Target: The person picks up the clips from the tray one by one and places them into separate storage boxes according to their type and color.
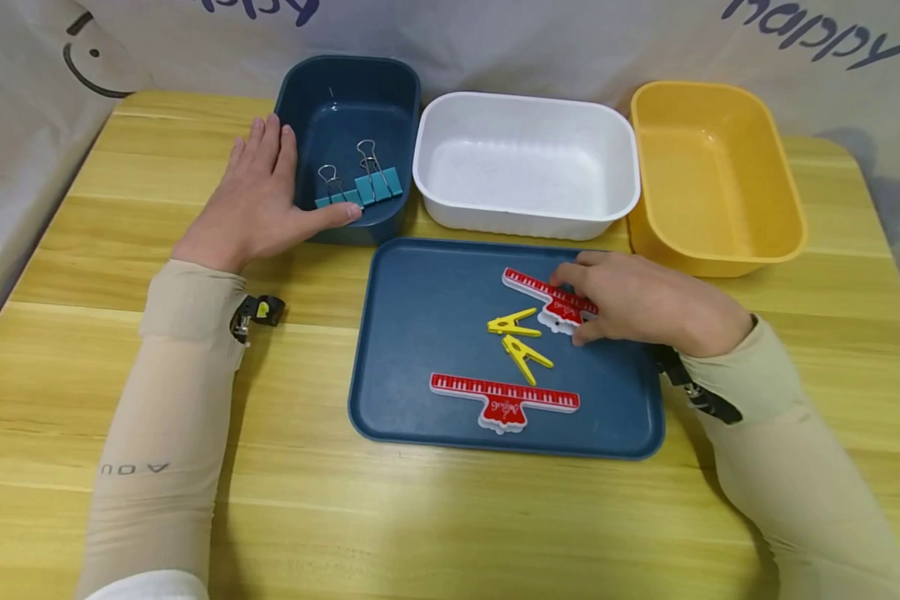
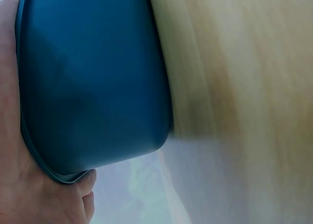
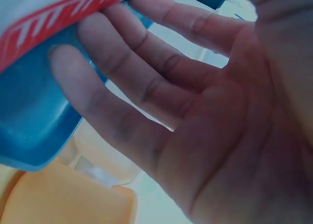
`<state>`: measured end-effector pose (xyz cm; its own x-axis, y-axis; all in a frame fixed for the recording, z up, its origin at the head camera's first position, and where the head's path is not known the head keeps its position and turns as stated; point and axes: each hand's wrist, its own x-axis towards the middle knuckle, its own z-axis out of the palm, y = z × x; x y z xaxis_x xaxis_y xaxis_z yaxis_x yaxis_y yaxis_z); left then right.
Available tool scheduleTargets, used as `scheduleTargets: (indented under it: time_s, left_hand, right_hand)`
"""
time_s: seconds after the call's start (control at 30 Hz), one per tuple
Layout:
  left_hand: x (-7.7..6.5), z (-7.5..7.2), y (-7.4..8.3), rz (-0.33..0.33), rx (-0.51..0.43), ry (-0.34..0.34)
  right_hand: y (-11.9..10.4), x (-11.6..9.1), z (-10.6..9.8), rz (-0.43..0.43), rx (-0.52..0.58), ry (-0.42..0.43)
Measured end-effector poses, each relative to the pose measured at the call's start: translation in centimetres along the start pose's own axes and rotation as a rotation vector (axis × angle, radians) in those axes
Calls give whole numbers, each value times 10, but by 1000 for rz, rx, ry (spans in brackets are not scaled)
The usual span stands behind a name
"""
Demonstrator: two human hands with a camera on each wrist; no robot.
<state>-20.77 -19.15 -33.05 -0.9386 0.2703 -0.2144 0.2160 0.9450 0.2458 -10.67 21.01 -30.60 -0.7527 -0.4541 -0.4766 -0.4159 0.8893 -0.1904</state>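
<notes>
My left hand (image 1: 258,196) rests on the rim of the dark blue bin (image 1: 348,71), fingers straight along its left side and thumb across the near edge. Two teal binder clips (image 1: 377,186) lie inside by the thumb. Over the tray, my right hand (image 1: 637,296) holds a red-and-white sheet-music clip (image 1: 525,283) with a piano-key pattern, fingertips at its long edge and thumb at the near side; the palm covers its right end. In the right wrist view, the fingers (image 3: 105,48) touch that edge. Two yellow clothespins (image 1: 525,357) and another sheet-music clip (image 1: 504,398) lie nearby.
The dark blue tray (image 1: 412,333) lies on the wooden table (image 1: 292,500). Behind it, a white bin (image 1: 525,217) and a yellow bin (image 1: 720,225) stand in a row with the dark blue one. A pale sheet with writing (image 1: 532,50) hangs behind.
</notes>
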Motion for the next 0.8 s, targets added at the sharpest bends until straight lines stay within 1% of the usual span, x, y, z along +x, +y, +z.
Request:
scheduleTargets:
  time_s: [0.4, 0.53, 0.8]
  left_hand:
    - [1, 1, -1, 4, 3, 2]
    - [1, 0, -1, 3, 3, 2]
    - [0, 0, 0, 5, 5, 6]
  right_hand:
    - [3, 0, -1, -15, 26, -14]
    - [3, 0, 0, -18, 25, 1]
    - [4, 1, 2, -58, 25, 43]
